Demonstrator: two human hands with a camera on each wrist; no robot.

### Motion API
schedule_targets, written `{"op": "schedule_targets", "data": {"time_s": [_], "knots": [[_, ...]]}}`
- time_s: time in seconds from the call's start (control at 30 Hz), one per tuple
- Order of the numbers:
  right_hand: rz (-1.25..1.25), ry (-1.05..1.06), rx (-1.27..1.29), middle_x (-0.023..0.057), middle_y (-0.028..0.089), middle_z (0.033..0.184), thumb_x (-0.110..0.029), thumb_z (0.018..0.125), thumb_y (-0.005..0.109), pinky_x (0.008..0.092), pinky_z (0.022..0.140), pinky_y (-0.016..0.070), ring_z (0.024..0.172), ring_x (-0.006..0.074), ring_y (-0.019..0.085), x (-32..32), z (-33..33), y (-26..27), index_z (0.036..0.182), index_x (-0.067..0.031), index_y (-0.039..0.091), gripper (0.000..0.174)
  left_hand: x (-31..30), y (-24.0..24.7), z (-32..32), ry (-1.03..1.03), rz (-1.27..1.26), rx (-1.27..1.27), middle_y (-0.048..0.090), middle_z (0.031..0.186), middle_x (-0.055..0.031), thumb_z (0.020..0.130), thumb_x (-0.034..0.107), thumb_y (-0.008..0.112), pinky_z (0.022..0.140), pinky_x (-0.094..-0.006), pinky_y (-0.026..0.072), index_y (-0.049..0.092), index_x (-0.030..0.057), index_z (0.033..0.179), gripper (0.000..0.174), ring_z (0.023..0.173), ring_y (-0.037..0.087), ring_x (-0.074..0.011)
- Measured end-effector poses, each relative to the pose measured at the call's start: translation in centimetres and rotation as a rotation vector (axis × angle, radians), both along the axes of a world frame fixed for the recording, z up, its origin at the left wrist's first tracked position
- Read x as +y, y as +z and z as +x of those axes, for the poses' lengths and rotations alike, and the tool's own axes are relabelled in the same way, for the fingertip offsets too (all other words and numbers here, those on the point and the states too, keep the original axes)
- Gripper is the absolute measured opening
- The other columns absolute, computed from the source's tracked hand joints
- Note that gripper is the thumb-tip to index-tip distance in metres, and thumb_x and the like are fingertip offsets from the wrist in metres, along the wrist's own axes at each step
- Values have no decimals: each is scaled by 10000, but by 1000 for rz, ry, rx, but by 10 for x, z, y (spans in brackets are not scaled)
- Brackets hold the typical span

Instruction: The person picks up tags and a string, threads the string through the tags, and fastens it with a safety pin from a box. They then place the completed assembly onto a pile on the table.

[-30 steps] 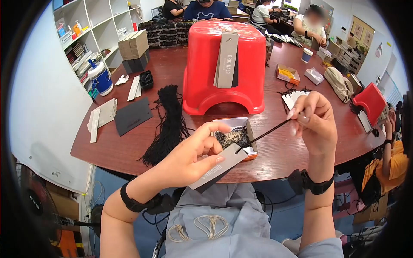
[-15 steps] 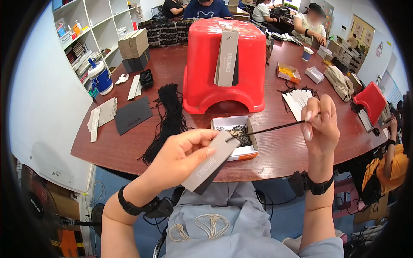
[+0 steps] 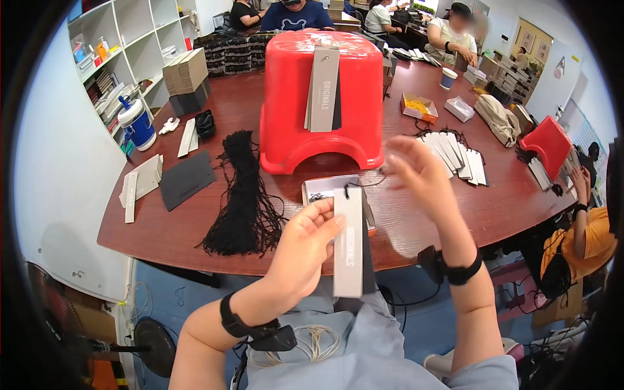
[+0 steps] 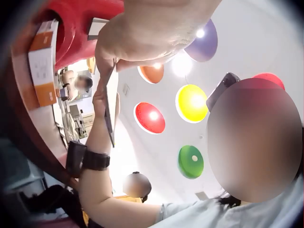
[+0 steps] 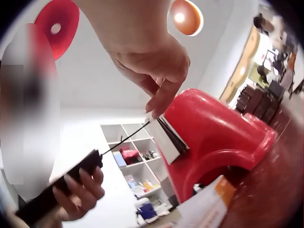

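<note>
In the head view my left hand (image 3: 302, 244) pinches a grey hang tag (image 3: 348, 244) printed ORIGINALS, with a black card (image 3: 368, 263) behind it. It hangs nearly upright over the table's front edge. A thin black cord (image 3: 368, 184) passes through the hole at its top. My right hand (image 3: 426, 179), blurred, is up to the right of the tag, at the cord's far end. The right wrist view shows its fingertips (image 5: 154, 113) pinching the cord, which runs straight to the tag. Behind the tag, partly hidden, stands a small open box (image 3: 307, 194) of dark fastenings.
An upturned red stool (image 3: 322, 153) stands ahead, with grey tags (image 3: 322, 91) on its side. A bundle of black cords (image 3: 237, 201) lies left, beside black cards (image 3: 186, 180). Corded tags (image 3: 455, 156) are fanned out at right. Other people sit around the table.
My left hand has turned the tag from slanting to nearly upright. My right hand has moved left toward it, and the cord, stretched out before, now looks slacker. The head view has shifted slightly.
</note>
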State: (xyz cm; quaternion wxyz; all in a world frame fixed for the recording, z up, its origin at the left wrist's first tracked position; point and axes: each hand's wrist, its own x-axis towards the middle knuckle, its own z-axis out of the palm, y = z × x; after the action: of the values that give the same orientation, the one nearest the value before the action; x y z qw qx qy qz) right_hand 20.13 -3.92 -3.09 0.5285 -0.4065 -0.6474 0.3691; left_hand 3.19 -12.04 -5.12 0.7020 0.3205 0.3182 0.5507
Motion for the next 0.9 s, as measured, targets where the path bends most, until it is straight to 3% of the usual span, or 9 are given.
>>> {"op": "schedule_targets", "data": {"time_s": [0.07, 0.2, 0.33, 0.47, 0.53, 0.6, 0.67, 0.73, 0.9], "knots": [[27, -5, -341, 156, 592, 744, -188, 820, 492, 326, 541, 461, 649, 234, 597, -28, -3, -4, 941, 9, 517, 233, 6, -5, 13, 53, -16, -49, 521, 963, -50, 816, 21, 448, 778, -279, 442, 418, 12, 1057, 242, 867, 527, -117], [-18, 60, -910, 201, 529, 613, -234, 832, 439, 422, 529, 415, 632, 373, 528, -73, -11, -7, 778, -6, 496, 241, 15, -10, 37, 219, -17, -190, 492, 1012, -64, 834, 57, 422, 831, -312, 381, 382, 15, 1087, 260, 952, 476, -145], [82, -47, -755, 201, 526, 622, -228, 837, 429, 401, 520, 403, 580, 327, 534, -50, 13, -21, 717, -7, 482, 257, 14, -8, 43, 83, -15, -257, 462, 1052, -91, 830, 68, 433, 871, -346, 356, 369, 9, 1119, 301, 1027, 426, -176], [-134, -147, -490, 56, 514, 622, -284, 846, 445, 272, 510, 385, 556, 112, 477, 35, 86, 11, 781, -8, 519, 293, -2, -5, 16, 96, -32, -145, 427, 1097, -111, 829, 81, 439, 888, -343, 352, 380, 7, 1108, 294, 1084, 388, -202], [-188, -87, -471, 13, 500, 636, -281, 851, 442, 235, 521, 375, 579, 82, 461, 66, 103, 11, 803, -8, 520, 289, -6, -5, 3, 78, 24, -71, 432, 1093, -110, 832, 76, 428, 878, -342, 361, 382, 16, 1104, 282, 1074, 396, -198], [-183, -134, -555, 64, 521, 627, -316, 829, 464, 275, 541, 391, 570, 131, 482, 85, 119, -9, 788, 7, 536, 334, -11, -7, -7, 77, 46, -29, 438, 1086, -108, 833, 69, 416, 871, -337, 364, 386, 23, 1098, 271, 1064, 403, -193], [-241, -184, -1044, 132, 544, 640, -367, 790, 502, 327, 568, 401, 573, 223, 505, 99, 133, -31, 746, 23, 549, 395, -16, -8, -15, 72, 61, 14, 448, 1070, -104, 827, 55, 414, 858, -329, 368, 391, 27, 1090, 265, 1039, 420, -187], [-246, -178, -1212, 193, 553, 678, -403, 762, 514, 369, 590, 402, 615, 311, 521, 102, 136, -46, 714, 36, 555, 443, -18, -10, -20, 59, 51, 26, 453, 1062, -101, 822, 47, 418, 853, -325, 369, 393, 27, 1084, 264, 1025, 427, -184], [-66, -369, -1682, 148, 577, 776, -420, 743, 529, 386, 640, 445, 699, 310, 555, 89, 116, -30, 792, -47, 583, 380, -21, -10, -27, 35, 64, 73, 462, 1037, -92, 806, 29, 429, 837, -320, 376, 396, 26, 1065, 262, 988, 447, -177]]}}
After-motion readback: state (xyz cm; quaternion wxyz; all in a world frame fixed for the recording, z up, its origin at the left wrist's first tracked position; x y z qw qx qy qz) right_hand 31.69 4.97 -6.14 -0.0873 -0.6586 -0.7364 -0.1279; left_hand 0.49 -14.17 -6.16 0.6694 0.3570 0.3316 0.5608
